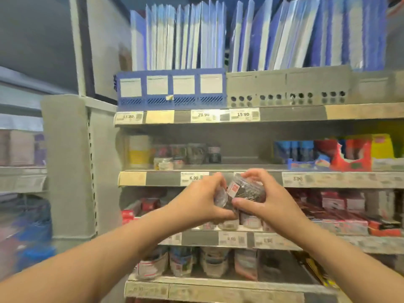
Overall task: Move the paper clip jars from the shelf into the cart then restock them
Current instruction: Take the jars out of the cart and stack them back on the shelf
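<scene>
Both my hands are raised in front of the shelf unit, each gripping a clear paper clip jar. My right hand [262, 200] holds a tilted jar [247, 190] full of dark clips with a red-and-white label. My left hand [203, 200] holds a second clear jar [220, 199], mostly hidden by my fingers. The two jars touch each other. More small jars [181, 156] stand at the back left of the middle shelf [166, 178], whose centre is bare. Further jars [249, 221] sit on the shelf just below my hands.
Blue folders [188, 36] in file holders fill the top shelf. Coloured boxes [349, 154] stand at the right of the middle shelf. Red packs [341, 215] lie on the lower shelf, pouches [196, 261] beneath. A grey upright post [70, 167] is left. No cart shows.
</scene>
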